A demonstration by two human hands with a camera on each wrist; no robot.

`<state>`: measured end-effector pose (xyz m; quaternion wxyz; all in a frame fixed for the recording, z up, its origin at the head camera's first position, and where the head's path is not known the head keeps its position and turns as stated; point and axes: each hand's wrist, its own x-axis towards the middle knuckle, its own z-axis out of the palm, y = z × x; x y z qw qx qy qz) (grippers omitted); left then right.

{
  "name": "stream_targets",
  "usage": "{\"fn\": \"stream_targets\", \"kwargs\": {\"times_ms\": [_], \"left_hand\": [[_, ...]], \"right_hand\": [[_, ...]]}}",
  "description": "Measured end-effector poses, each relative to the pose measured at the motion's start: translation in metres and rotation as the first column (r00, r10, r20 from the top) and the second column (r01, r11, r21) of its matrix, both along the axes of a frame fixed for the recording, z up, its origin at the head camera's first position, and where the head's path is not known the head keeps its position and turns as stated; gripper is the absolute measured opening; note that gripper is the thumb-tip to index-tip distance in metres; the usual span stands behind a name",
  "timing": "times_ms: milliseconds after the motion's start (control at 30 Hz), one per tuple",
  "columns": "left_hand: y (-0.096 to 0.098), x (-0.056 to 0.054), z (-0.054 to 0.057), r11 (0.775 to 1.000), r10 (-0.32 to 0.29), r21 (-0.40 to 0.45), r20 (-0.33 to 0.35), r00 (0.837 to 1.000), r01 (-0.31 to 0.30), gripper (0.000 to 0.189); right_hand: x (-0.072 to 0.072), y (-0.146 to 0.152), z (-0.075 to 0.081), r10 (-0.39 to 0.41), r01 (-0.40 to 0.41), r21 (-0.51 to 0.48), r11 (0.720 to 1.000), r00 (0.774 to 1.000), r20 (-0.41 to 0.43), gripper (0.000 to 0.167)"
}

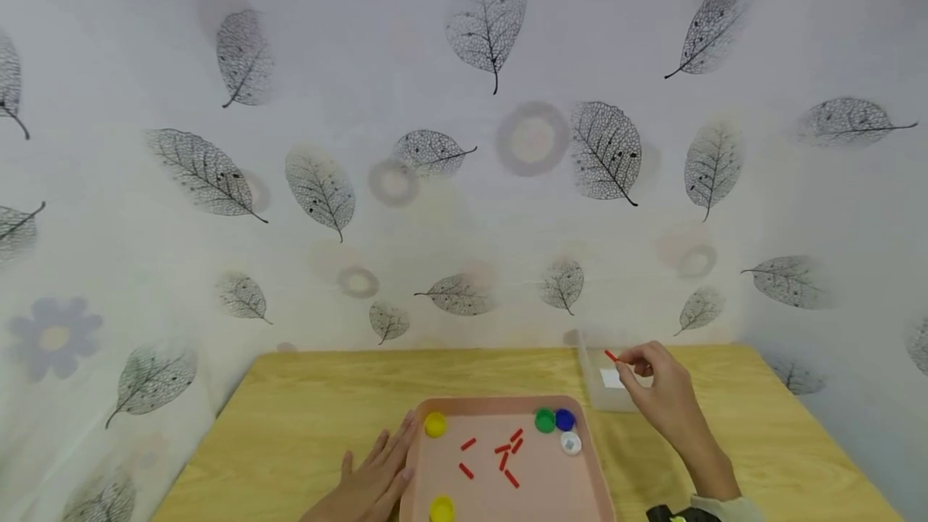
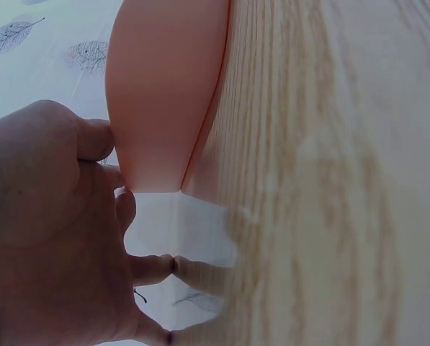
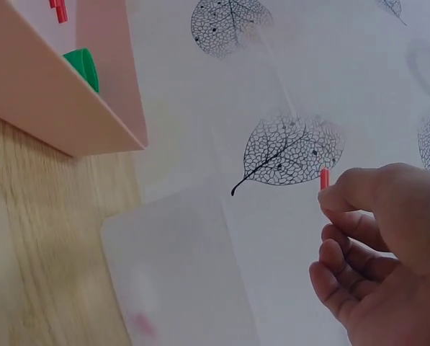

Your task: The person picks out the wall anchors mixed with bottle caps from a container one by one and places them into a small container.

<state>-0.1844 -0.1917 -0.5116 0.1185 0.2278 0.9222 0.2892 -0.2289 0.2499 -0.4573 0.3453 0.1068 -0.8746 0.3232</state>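
My right hand pinches a short red stick between thumb and fingertips, above a translucent plastic box at the back right. The right wrist view shows the tip of that stick poking out past the thumb. My left hand lies with extended fingers against the left side of a pink tray. In the left wrist view, its fingertips touch the table and the upper fingers meet the tray's outer wall. Several loose red sticks lie scattered on the tray's floor.
Two yellow caps sit along the tray's left side. Green, blue and white caps cluster at its back right corner. A blurred reddish patch shows through the box. Behind the wooden table stands a leaf-patterned wall.
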Motion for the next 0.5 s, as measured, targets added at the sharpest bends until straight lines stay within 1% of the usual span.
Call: {"fn": "stream_targets", "kwargs": {"times_ms": [233, 500], "left_hand": [[-0.001, 0.002, 0.002, 1.0, 0.004, 0.006, 0.011, 1.0, -0.004, 0.062], [0.001, 0.002, 0.005, 1.0, 0.002, 0.003, 0.011, 1.0, -0.002, 0.062]], "right_hand": [[-0.007, 0.008, -0.017, -0.024, 0.024, -0.046, 0.999, 1.0, -0.017, 0.014], [-0.011, 0.015, -0.028, -0.058, 0.058, -0.06, 0.997, 0.998, -0.004, 0.013]]}}
